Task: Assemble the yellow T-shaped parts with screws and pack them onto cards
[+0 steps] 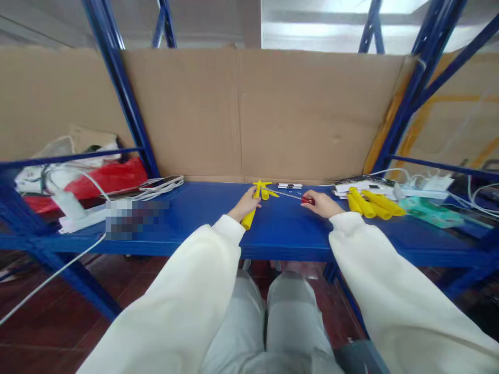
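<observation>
Head view, left hand: closed round a yellow tube, mid-table, thick end near.
Right hand: curled round the screwdriver by its red handle; shaft points left, contact unclear.
Yellow tube: probably light, stiff, slightly slippery; grip round the body.
Screwdriver: likely rigid; hold the handle.
Yellow pile: right.

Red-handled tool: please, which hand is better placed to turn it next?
Probably the right hand: it already holds the red-handled tool by the handle, while the left hand holds a yellow piece near the other end of the thin shaft.
</observation>
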Demonstrator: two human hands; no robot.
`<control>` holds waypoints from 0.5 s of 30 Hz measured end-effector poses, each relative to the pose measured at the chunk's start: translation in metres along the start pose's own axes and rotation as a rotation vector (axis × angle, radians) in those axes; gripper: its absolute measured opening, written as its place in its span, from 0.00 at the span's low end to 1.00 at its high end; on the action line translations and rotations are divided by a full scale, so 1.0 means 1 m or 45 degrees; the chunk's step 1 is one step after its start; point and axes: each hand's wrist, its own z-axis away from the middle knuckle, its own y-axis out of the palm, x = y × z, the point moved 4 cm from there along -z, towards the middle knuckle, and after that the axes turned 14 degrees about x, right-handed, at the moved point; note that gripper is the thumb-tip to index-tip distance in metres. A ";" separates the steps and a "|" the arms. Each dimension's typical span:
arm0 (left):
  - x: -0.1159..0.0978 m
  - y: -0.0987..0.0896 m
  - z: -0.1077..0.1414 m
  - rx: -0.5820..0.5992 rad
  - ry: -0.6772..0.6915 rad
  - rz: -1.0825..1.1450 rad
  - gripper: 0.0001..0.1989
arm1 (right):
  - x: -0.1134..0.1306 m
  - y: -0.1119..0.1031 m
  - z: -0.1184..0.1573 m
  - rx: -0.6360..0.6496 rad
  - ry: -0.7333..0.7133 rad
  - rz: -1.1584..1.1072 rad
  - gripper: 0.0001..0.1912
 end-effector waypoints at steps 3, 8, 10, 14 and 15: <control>0.004 -0.001 -0.004 0.015 0.012 0.022 0.31 | -0.001 0.002 -0.001 -0.015 -0.012 -0.012 0.08; 0.009 -0.002 -0.009 0.005 0.027 0.059 0.31 | 0.000 0.000 0.000 -0.027 -0.009 0.033 0.05; 0.010 -0.002 -0.010 -0.011 0.030 0.065 0.31 | 0.002 -0.002 0.001 -0.023 -0.004 0.069 0.05; 0.011 -0.002 -0.010 -0.027 0.031 0.068 0.30 | 0.007 -0.004 0.003 0.000 -0.021 0.116 0.08; 0.011 -0.001 -0.010 -0.028 0.033 0.070 0.30 | 0.007 -0.005 0.004 -0.003 -0.034 0.122 0.09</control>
